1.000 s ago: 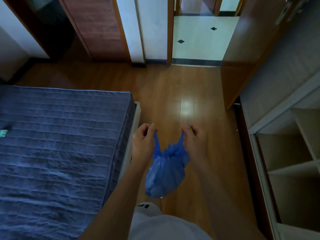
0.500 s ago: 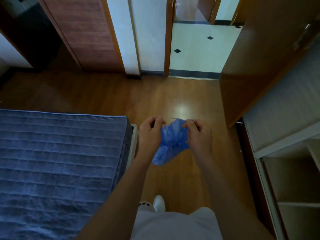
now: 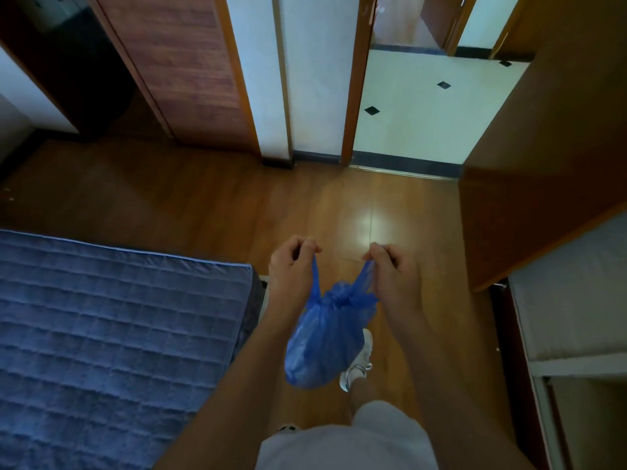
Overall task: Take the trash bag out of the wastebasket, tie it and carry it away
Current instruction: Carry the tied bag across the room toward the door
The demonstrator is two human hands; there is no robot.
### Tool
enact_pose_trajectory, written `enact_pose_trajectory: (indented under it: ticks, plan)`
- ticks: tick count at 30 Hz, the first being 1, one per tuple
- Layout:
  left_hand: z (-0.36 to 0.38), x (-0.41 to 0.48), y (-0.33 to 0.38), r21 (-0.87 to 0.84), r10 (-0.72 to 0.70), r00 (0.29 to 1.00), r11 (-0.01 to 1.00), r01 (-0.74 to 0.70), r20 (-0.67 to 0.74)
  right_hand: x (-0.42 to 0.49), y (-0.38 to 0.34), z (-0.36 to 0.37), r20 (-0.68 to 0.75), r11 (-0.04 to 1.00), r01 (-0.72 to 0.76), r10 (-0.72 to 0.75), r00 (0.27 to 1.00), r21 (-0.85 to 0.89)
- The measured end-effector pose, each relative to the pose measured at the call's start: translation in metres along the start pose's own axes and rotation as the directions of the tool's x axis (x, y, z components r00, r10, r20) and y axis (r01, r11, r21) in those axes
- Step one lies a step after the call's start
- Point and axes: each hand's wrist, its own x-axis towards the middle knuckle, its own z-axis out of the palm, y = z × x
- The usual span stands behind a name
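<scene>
A small blue plastic trash bag (image 3: 327,340) hangs in front of me, bunched and gathered at its neck. My left hand (image 3: 291,271) pinches the bag's left ear, pulled up and outward. My right hand (image 3: 390,276) pinches the right ear the same way. The bag's bulging body dangles below both hands, above the wooden floor. No wastebasket is in view.
A bed with a blue quilted cover (image 3: 112,334) fills the left. An open wooden door (image 3: 543,157) and a white shelf unit (image 3: 576,334) stand on the right. Ahead, an open doorway leads to a white tiled floor (image 3: 424,110). My white shoe (image 3: 359,364) is stepping forward.
Half a second ago both hands were close together, crumpling the bag's top. Now they have drawn apart, pulling the ears taut, and the bag hangs lower. I have moved closer to the doorway.
</scene>
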Motion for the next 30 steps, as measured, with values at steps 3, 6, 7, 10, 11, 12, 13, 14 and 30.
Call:
enact_pose_trajectory:
  ticks: [3, 6, 7, 10, 11, 12, 13, 14, 30]
  plan:
    - [0.021, 0.049, 0.008, 0.042, -0.003, 1.0, 0.999, 0.004, -0.026, 0.059, -0.009, 0.012, 0.031, 0.999, 0.034, -0.033, 0.999, -0.03]
    - [0.044, 0.101, 0.022, 0.085, 0.003, 0.999, 0.996, 0.0, -0.034, 0.126, -0.026, 0.02, 0.087, 1.0, 0.018, -0.017, 0.996, -0.02]
    - [0.052, 0.118, 0.026, 0.114, 0.009, 1.0, 0.993, -0.006, -0.026, 0.148, -0.032, 0.021, 0.109, 1.0, 0.018, -0.016, 0.994, -0.017]
    - [0.073, 0.169, 0.038, 0.152, 0.011, 0.999, 0.988, -0.006, -0.031, 0.213, -0.05, 0.025, 0.159, 0.998, 0.054, -0.047, 0.986, -0.041]
    - [0.08, 0.185, 0.041, 0.143, 0.011, 0.999, 0.99, -0.005, -0.043, 0.233, -0.055, 0.026, 0.162, 0.997, 0.061, -0.053, 0.985, -0.044]
    - [0.087, 0.199, 0.045, 0.137, 0.011, 0.998, 0.991, -0.004, -0.054, 0.251, -0.06, 0.028, 0.16, 0.997, 0.059, -0.052, 0.986, -0.04]
    - [0.092, 0.212, 0.047, 0.133, 0.012, 0.998, 0.991, -0.004, -0.06, 0.267, -0.064, 0.029, 0.159, 0.998, 0.054, -0.048, 0.986, -0.032]
    - [0.097, 0.223, 0.049, 0.127, 0.013, 0.998, 0.992, -0.005, -0.066, 0.281, -0.066, 0.031, 0.16, 0.998, 0.05, -0.045, 0.986, -0.024]
    - [0.106, 0.411, 0.05, 0.094, -0.049, 0.989, 0.994, 0.062, -0.138, 0.443, -0.063, 0.121, 0.198, 0.986, 0.075, -0.044, 0.979, -0.152]
